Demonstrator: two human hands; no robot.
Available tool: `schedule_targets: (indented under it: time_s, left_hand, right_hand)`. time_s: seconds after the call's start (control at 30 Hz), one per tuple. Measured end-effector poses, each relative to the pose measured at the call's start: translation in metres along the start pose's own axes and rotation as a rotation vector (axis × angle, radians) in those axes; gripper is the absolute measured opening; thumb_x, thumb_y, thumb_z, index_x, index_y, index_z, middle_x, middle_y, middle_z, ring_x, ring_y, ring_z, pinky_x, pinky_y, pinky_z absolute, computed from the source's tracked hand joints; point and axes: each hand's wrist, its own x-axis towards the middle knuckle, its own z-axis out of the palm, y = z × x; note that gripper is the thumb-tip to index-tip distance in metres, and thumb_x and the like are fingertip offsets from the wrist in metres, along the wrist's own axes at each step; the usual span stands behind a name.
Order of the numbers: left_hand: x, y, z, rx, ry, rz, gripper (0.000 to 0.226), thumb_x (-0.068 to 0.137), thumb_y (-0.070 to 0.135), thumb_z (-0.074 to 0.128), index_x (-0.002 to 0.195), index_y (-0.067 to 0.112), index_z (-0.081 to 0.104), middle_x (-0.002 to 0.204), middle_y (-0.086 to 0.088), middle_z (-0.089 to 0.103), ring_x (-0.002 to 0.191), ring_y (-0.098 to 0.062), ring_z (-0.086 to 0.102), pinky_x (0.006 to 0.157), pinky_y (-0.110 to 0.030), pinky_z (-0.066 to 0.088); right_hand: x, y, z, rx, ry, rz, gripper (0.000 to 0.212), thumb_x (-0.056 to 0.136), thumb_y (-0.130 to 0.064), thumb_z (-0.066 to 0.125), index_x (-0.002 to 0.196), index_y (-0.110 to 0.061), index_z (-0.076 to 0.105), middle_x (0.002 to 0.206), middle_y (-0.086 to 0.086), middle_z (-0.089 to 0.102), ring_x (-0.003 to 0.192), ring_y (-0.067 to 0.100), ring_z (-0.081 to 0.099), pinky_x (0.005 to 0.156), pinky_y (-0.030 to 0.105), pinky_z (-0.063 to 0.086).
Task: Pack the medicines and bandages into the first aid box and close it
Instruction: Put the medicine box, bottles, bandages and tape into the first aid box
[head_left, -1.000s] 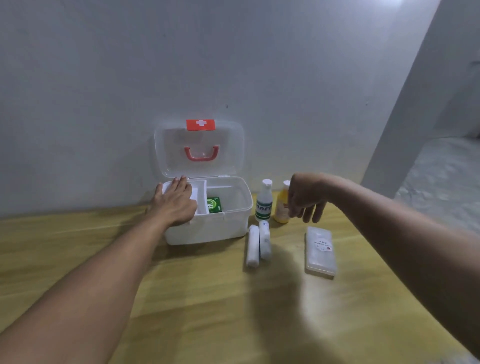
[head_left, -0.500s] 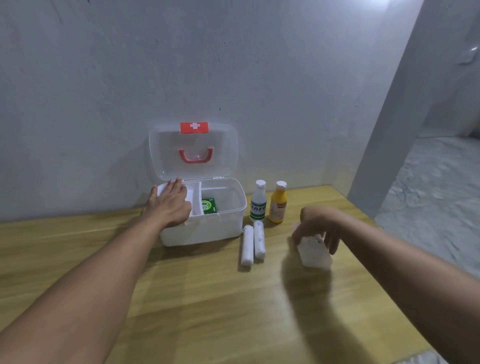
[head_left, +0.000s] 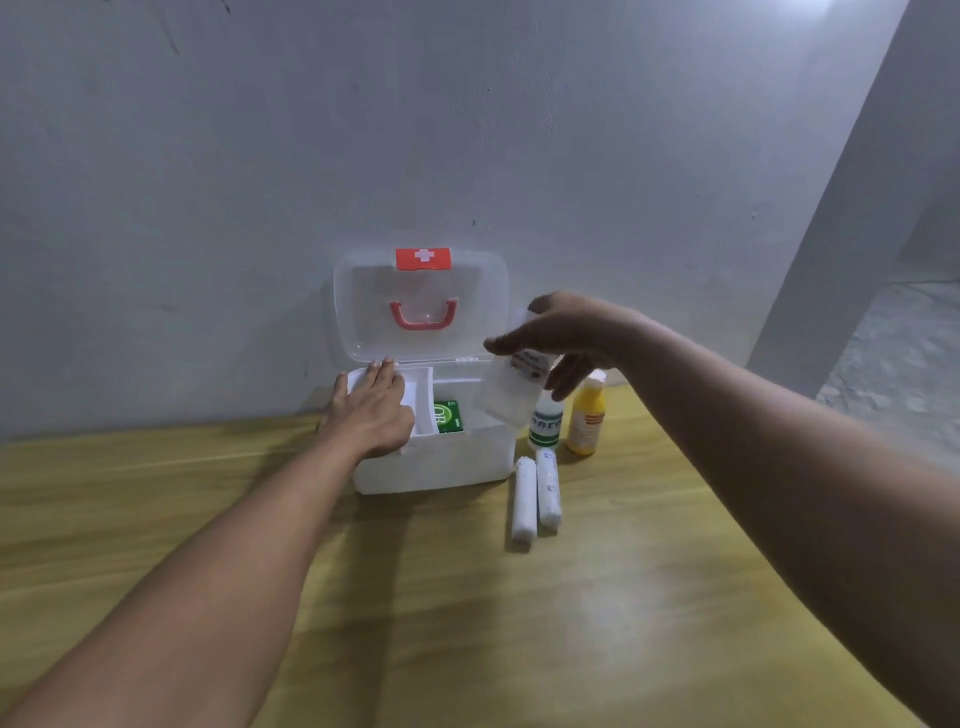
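The white first aid box (head_left: 447, 462) stands open against the wall, its clear lid (head_left: 363, 312) with a red handle upright. A green packet (head_left: 448, 417) lies inside. My left hand (head_left: 371, 410) rests flat on the box's left rim and inner tray. My right hand (head_left: 563, 338) holds a flat white packet (head_left: 506, 392) tilted above the box's right end. Two white bandage rolls (head_left: 536, 496) lie side by side on the table right of the box. A white spray bottle (head_left: 545, 427) and a yellow bottle (head_left: 587, 418) stand behind them.
The wooden table (head_left: 467, 597) runs to the grey wall behind the box. Its right edge slants away beside a grey pillar (head_left: 852, 208) and a concrete floor (head_left: 904, 364).
My right hand went from near the bottles down to the flat white packet on the table, picked it up and carried it up and left over the box. My left hand stayed put.
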Motion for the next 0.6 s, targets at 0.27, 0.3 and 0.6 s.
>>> schedule_targets:
  time_s: [0.27, 0.3, 0.6]
  left_hand:
    - [0.0, 0.001, 0.0, -0.01, 0.008, 0.002, 0.062, 0.096, 0.026, 0.022, 0.153, 0.011, 0.003, 0.163, -0.004, -0.009, 0.15, -0.017, -0.008, 0.121, -0.048, -0.004]
    - [0.0, 0.001, 0.0, -0.008, 0.009, 0.002, 0.062, 0.096, 0.026, 0.022, 0.153, 0.01, 0.003, 0.163, -0.004, -0.009, 0.15, -0.017, -0.008, 0.121, -0.049, -0.003]
    - [0.0, 0.0, 0.0, -0.024, 0.012, 0.001, 0.062, 0.095, 0.024, 0.021, 0.153, 0.01, 0.002, 0.163, -0.004, -0.01, 0.15, -0.016, -0.009, 0.121, -0.049, -0.004]
  right_hand:
    - [0.044, 0.0, 0.04, 0.096, 0.14, 0.061, 0.016, 0.094, -0.013, 0.05, 0.096, 0.003, 0.051, 0.09, 0.022, 0.067, 0.072, 0.038, 0.073, 0.073, 0.044, 0.061]
    - [0.047, 0.0, 0.045, 0.091, 0.135, 0.068, 0.016, 0.094, -0.013, 0.048, 0.095, 0.003, 0.051, 0.086, 0.021, 0.067, 0.073, 0.039, 0.073, 0.075, 0.044, 0.061]
    - [0.064, 0.016, 0.085, -0.137, 0.189, 0.004, 0.022, 0.091, -0.008, 0.048, 0.07, -0.004, 0.053, 0.074, 0.017, 0.07, 0.072, 0.036, 0.073, 0.076, 0.04, 0.06]
